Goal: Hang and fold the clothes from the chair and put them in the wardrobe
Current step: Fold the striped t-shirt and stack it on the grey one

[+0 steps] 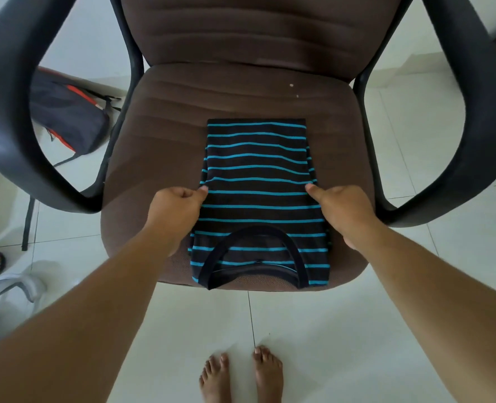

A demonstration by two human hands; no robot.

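Two bare hands were clamped on a black T-shirt with thin blue stripes point(257, 181), one at each side of the folded cloth. That shirt lay flat on the seat of a brown fabric office chair with black plastic armrests point(159, 135), folded into a narrow panel, its dark round collar toward the seat's front edge and its far end reaching about the middle of the seat. At the garment's left edge the left hand point(177, 209) pinched the cloth, thumb on top and fingers curled beneath. On the opposite edge the right hand point(341, 210) did the same, thumb pressed onto the stripes, the rest of its fingers hidden under the fold. Both hands stood well apart, the width of the folded shirt between them. On the white tiled floor point(313, 330) to the left of the chair lay a dark backpack with orange trim point(69, 114). Bare feet point(241, 373) stood on the tiles just before the seat
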